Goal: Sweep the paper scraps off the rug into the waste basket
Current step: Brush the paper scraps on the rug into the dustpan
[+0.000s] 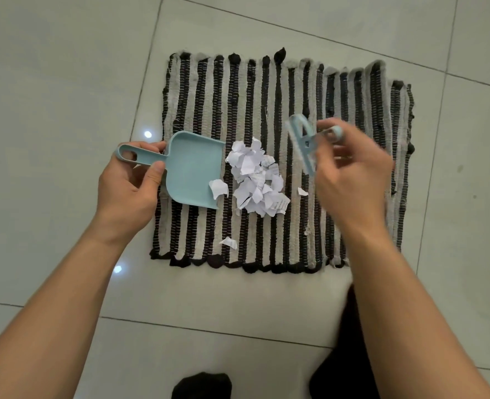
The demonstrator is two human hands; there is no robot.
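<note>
The paper scraps (256, 180) lie in a light, loose heap mid-rug (353, 110), best pushed from their right side, while the left hand (128, 182) clamps the dustpan (193, 168) handle and the right hand (350, 174) grips the blurred brush (301, 142).

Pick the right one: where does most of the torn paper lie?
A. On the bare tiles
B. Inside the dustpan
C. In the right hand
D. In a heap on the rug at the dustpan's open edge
D: the paper heap sits on the striped rug, just beyond the lip of the blue dustpan; only one scrap overlaps the lip.
</note>
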